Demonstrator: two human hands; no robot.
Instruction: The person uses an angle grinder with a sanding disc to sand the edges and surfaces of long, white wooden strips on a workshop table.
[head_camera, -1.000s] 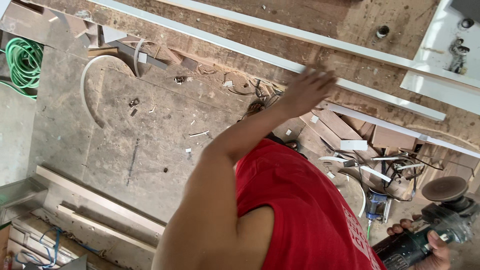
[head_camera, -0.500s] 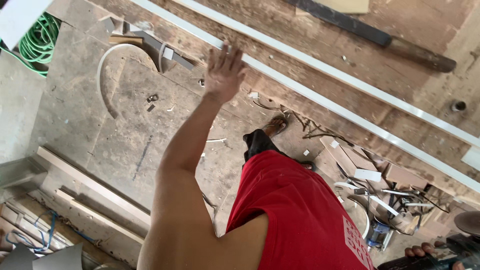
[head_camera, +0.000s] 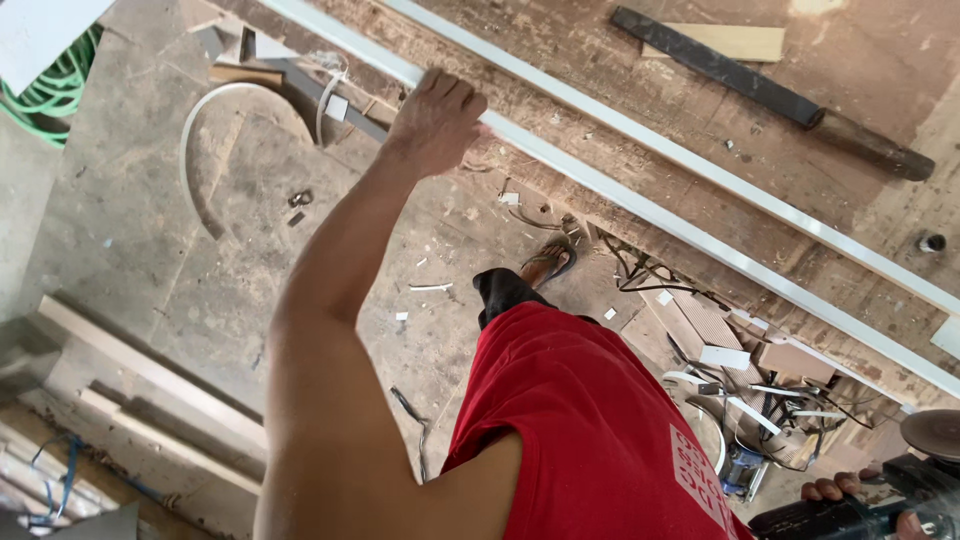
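My left hand (head_camera: 435, 118) reaches far forward with its fingers curled over the near long white strip (head_camera: 640, 205), which lies along the edge of a worn wooden workbench (head_camera: 620, 90). A second white strip (head_camera: 700, 165) runs parallel to it further onto the bench. At the bottom right, my right hand (head_camera: 835, 492) is wrapped around a black power tool (head_camera: 880, 505) with a round disc (head_camera: 930, 432); only the fingers show. My red shirt hides the rest of that arm.
A dark bar (head_camera: 760, 90) and a pale board (head_camera: 730, 40) lie on the bench. On the dusty floor are a curved white strip (head_camera: 190, 150), a green hose (head_camera: 50, 90), wooden boards (head_camera: 150, 400), offcuts and cables (head_camera: 760, 370), and my sandalled foot (head_camera: 545, 265).
My left arm swung leftward and further out, and the open hand came down onto the near white strip. The view tilted, so the power tool sits lower at the right.
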